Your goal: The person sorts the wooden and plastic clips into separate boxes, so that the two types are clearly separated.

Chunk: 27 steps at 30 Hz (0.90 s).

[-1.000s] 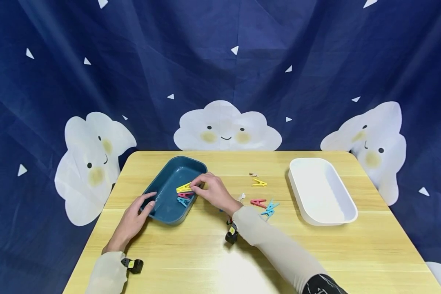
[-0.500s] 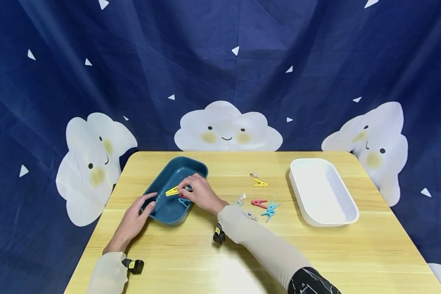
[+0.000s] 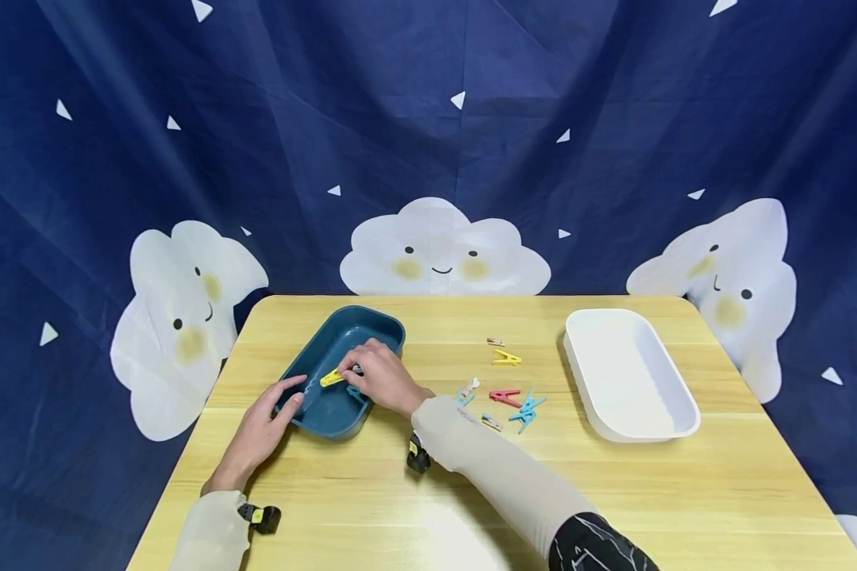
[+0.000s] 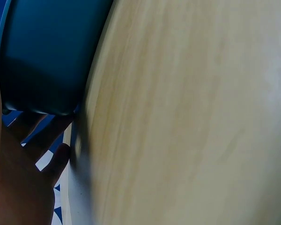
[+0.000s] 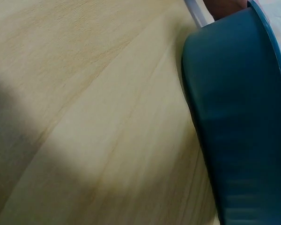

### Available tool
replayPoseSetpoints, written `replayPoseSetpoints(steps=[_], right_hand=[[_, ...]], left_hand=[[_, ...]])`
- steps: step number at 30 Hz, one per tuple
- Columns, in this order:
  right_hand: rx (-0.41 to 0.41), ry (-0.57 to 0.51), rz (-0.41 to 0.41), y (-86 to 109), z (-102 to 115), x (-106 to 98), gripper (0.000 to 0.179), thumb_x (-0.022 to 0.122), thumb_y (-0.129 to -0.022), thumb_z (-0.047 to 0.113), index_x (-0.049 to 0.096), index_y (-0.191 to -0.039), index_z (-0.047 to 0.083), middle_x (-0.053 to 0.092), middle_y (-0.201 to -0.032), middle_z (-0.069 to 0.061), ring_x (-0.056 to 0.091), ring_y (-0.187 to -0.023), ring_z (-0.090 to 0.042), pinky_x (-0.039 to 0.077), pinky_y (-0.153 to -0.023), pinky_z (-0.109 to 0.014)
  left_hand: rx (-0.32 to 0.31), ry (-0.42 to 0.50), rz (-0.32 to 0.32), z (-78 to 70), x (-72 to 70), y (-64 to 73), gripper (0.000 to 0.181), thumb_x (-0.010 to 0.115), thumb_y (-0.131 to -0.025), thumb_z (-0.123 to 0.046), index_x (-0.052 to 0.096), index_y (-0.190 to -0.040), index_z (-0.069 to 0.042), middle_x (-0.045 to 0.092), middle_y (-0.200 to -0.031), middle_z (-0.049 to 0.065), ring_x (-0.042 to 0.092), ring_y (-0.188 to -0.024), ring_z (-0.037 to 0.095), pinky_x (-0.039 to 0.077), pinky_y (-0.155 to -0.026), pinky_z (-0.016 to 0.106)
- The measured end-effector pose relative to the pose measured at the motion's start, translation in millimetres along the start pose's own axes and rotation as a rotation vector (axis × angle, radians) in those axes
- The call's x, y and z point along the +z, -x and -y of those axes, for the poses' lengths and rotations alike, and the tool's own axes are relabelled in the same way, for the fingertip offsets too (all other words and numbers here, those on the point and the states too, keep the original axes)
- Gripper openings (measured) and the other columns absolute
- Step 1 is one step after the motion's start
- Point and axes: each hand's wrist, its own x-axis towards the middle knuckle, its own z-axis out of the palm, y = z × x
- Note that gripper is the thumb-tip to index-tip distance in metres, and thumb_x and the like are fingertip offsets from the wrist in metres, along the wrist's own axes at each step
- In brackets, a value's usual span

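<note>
A dark blue plastic basin (image 3: 371, 313) stands at the left of the table. My left hand (image 3: 253, 436) holds its near-left rim, with index finger and thumb over the edge; other fingers reach the outer wall (image 4: 47, 70) in the left wrist view. Inside the basin, my right hand (image 3: 382, 379) pinches a yellow clothespin (image 3: 330, 379) between thumb and fingertips. A blue clothespin (image 3: 355, 393) lies beneath that hand, which partly hides what else is in there. The right wrist view shows only the basin's outer side (image 5: 239, 103) and not the pinching fingertips.
Right of the right forearm lie a yellow clothespin (image 3: 506, 358), a red clothespin (image 3: 504, 396), blue clothespins (image 3: 527, 408) and small wooden clothespins (image 3: 492, 422). A white basin (image 3: 632, 381) stands at the right of the wooden table (image 3: 728, 492).
My right hand has moved left and deeper into the blue basin, carrying the yellow clothespin from near the right wall toward the middle. The left hand stays on the rim.
</note>
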Motion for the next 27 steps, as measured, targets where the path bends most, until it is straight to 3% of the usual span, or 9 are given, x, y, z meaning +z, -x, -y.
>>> replayPoseSetpoints(steps=[5,11,21,27], right_hand=[[-0.008,-0.014,-0.014,-0.4,0,0,0.01,0.078,-0.104,0.022,0.085,-0.11,0.018,0.082,-0.11,0.006,0.067,-0.106,-0.015,0.055,-0.1,-0.025],[0.051,-0.146,-0.041,1.9,0,-4,0.011,0.08,-0.102,0.018,0.085,-0.111,0.015,0.082,-0.112,0.005,0.065,-0.108,-0.015,0.055,-0.099,-0.028],[0.097,-0.333,-0.079,16.3,-9,-19,0.015,0.078,-0.103,0.019,0.084,-0.114,0.01,0.082,-0.116,0.002,0.066,-0.118,-0.018,0.051,-0.115,-0.039],[0.152,-0.357,-0.098,32.5,-23,-33,0.018,0.079,-0.103,0.02,0.083,-0.117,0.01,0.081,-0.118,0.0,0.066,-0.115,-0.023,0.055,-0.107,-0.046]], left_hand=[[0.004,-0.009,0.001,-1.8,-0.1,0.3,0.054,0.049,-0.116,-0.049,0.054,-0.16,-0.017,0.05,-0.166,0.021,0.04,-0.157,0.048,0.032,-0.124,0.073],[0.001,-0.011,-0.002,-2.8,-0.2,0.0,0.053,0.049,-0.116,-0.048,0.054,-0.16,-0.017,0.05,-0.166,0.021,0.04,-0.157,0.048,0.032,-0.124,0.073],[0.011,-0.017,-0.005,-3.7,-0.5,2.1,0.054,0.048,-0.117,-0.048,0.053,-0.16,-0.017,0.05,-0.165,0.022,0.041,-0.156,0.049,0.032,-0.123,0.074],[0.016,-0.007,-0.001,-0.5,1.0,1.4,0.054,0.048,-0.117,-0.049,0.053,-0.16,-0.017,0.05,-0.165,0.021,0.041,-0.156,0.048,0.033,-0.123,0.074]])
